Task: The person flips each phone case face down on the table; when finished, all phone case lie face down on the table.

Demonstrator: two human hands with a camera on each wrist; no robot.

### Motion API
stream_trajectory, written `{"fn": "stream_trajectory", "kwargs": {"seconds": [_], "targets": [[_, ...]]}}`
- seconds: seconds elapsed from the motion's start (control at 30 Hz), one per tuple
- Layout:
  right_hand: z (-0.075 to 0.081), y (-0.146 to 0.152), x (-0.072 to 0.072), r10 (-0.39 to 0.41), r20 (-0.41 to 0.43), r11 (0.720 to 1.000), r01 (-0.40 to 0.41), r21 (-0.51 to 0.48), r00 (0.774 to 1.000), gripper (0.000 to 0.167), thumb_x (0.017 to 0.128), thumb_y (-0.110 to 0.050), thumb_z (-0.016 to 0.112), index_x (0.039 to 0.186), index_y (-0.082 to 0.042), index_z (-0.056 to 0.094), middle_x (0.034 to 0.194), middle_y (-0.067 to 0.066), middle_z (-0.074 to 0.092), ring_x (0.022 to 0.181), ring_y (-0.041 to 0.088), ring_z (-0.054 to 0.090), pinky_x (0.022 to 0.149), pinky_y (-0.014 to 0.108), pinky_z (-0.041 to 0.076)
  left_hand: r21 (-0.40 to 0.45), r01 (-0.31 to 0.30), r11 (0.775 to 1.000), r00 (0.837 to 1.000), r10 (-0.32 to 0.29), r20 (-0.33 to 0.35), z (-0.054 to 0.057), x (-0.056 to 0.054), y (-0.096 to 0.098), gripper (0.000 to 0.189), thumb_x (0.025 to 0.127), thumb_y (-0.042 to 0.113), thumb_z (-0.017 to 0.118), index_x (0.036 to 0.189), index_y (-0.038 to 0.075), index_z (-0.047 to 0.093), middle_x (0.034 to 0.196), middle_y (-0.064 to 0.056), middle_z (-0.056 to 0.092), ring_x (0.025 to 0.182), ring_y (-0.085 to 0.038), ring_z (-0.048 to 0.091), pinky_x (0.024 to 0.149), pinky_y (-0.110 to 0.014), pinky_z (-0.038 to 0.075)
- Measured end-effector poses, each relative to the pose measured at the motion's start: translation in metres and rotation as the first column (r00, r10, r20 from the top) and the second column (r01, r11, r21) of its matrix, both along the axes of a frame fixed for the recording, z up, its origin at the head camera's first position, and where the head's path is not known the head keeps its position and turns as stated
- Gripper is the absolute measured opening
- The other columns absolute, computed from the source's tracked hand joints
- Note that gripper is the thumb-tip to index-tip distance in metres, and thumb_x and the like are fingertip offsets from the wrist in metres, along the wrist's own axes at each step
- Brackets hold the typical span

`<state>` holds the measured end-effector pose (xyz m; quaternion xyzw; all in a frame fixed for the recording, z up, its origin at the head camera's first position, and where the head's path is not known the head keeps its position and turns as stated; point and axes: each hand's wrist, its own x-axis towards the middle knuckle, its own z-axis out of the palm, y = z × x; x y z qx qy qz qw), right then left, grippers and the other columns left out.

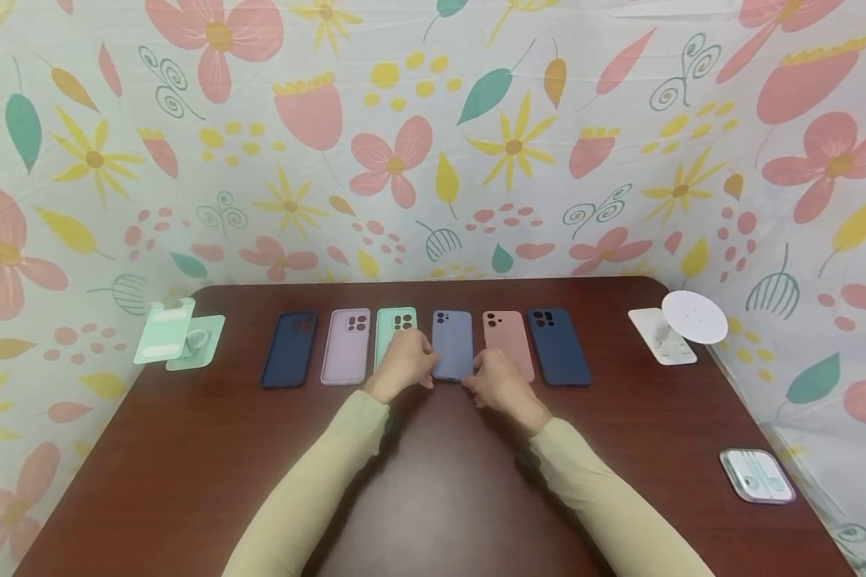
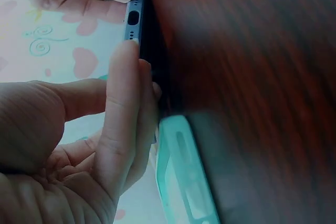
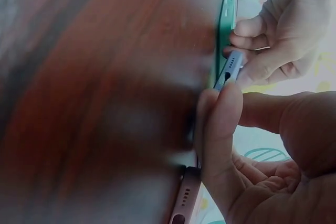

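Note:
A blue-grey phone case [image 1: 452,340] lies between the two hands, in the middle of a row of cases. My left hand [image 1: 406,362] pinches its near left corner, and my right hand [image 1: 503,385] pinches the near right corner. Both wrist views show the port end of the phone case [image 3: 231,64] between the fingertips; this end looks slightly raised from the table. Left of it, partly covered by the left hand, is a mint green case [image 1: 397,316]. A pink case [image 1: 508,332] sits just right, partly behind the right hand.
Further along the row are a lilac case [image 1: 346,349] and two dark blue cases, one at the left end [image 1: 287,353] and one at the right [image 1: 561,349]. A mint phone stand [image 1: 169,336], a white stand [image 1: 693,316] and boxed earphones [image 1: 756,475] sit on the brown table [image 1: 433,497].

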<state>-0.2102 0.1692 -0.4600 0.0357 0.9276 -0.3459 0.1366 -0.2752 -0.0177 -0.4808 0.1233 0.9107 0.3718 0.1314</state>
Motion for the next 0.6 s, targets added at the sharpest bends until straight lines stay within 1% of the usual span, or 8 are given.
{"fn": "stream_trajectory", "kwargs": {"seconds": [0.03,0.07,0.1,0.2,0.3,0.5,0.53,0.6], "targets": [[-0.005,0.002,-0.003,0.005,-0.01,1.0,-0.005,0.008,1.0,0.021,0.099,-0.013,0.078,0.108,0.005,0.072,0.069,0.007,0.075,0.058,0.015,0.075,0.059,0.026,0.054,-0.025,0.016,1.0,1.0,-0.016,-0.011,-0.008,-0.005,0.001,0.03,0.099,0.01,0.069,0.069,0.006,0.07,0.056,-0.006,0.071,0.048,-0.013,0.073,0.053,-0.024,0.055],[-0.003,0.001,-0.003,-0.002,-0.003,1.0,0.002,0.008,1.0,0.021,0.099,-0.012,0.079,0.108,0.005,0.072,0.068,0.007,0.075,0.058,0.015,0.075,0.059,0.027,0.054,-0.048,0.026,0.999,0.999,-0.027,-0.02,-0.015,-0.01,0.002,0.035,0.098,0.011,0.069,0.063,0.009,0.067,0.053,-0.004,0.07,0.047,-0.012,0.072,0.051,-0.024,0.053],[-0.009,0.004,-0.006,0.0,-0.008,1.0,0.0,0.011,1.0,0.019,0.098,-0.013,0.08,0.105,0.003,0.073,0.068,0.006,0.075,0.057,0.015,0.075,0.057,0.027,0.054,-0.064,0.033,0.997,0.999,-0.034,-0.018,-0.019,-0.013,0.003,0.039,0.099,0.013,0.07,0.06,0.011,0.065,0.052,-0.004,0.069,0.047,-0.011,0.072,0.051,-0.025,0.053],[-0.03,0.011,-0.017,0.007,-0.018,1.0,-0.006,0.026,1.0,0.015,0.097,-0.014,0.08,0.094,-0.002,0.073,0.064,0.004,0.074,0.055,0.015,0.073,0.053,0.028,0.054,-0.107,0.045,0.993,0.999,-0.048,-0.026,-0.03,-0.021,0.007,0.043,0.097,0.017,0.07,0.056,0.013,0.061,0.05,-0.002,0.068,0.046,-0.01,0.072,0.049,-0.026,0.054],[-0.045,0.017,-0.026,-0.001,-0.021,0.999,0.002,0.038,1.0,0.018,0.096,-0.017,0.082,0.085,-0.007,0.072,0.06,0.002,0.072,0.053,0.014,0.073,0.052,0.028,0.053,-0.143,0.046,0.989,0.998,-0.051,-0.033,-0.034,-0.025,0.01,0.038,0.096,0.017,0.071,0.058,0.013,0.064,0.049,0.0,0.068,0.045,-0.009,0.072,0.049,-0.026,0.054],[-0.052,0.021,-0.03,-0.007,-0.02,1.0,0.008,0.028,1.0,0.015,0.095,-0.015,0.083,0.089,-0.006,0.072,0.063,0.004,0.072,0.052,0.014,0.073,0.052,0.028,0.055,-0.179,0.036,0.983,0.999,-0.04,-0.017,-0.031,-0.022,0.013,0.031,0.096,0.016,0.072,0.066,0.01,0.07,0.051,0.0,0.07,0.044,-0.009,0.071,0.048,-0.025,0.054],[-0.052,0.02,-0.029,-0.007,-0.024,1.0,0.007,0.02,1.0,0.015,0.094,-0.015,0.083,0.09,-0.006,0.071,0.063,0.004,0.072,0.052,0.015,0.073,0.052,0.028,0.055,-0.159,0.028,0.987,0.999,-0.031,-0.015,-0.028,-0.019,0.013,0.031,0.095,0.014,0.072,0.065,0.01,0.069,0.05,0.0,0.068,0.043,-0.009,0.07,0.046,-0.024,0.053],[-0.053,0.019,-0.027,-0.007,-0.032,1.0,0.008,0.013,0.999,0.016,0.094,-0.014,0.083,0.096,-0.004,0.071,0.064,0.005,0.071,0.051,0.015,0.072,0.051,0.028,0.055,-0.133,0.004,0.991,0.999,-0.01,-0.039,-0.01,-0.004,0.012,0.033,0.095,0.011,0.071,0.063,0.009,0.066,0.051,-0.002,0.067,0.042,-0.011,0.069,0.045,-0.024,0.049]]}}
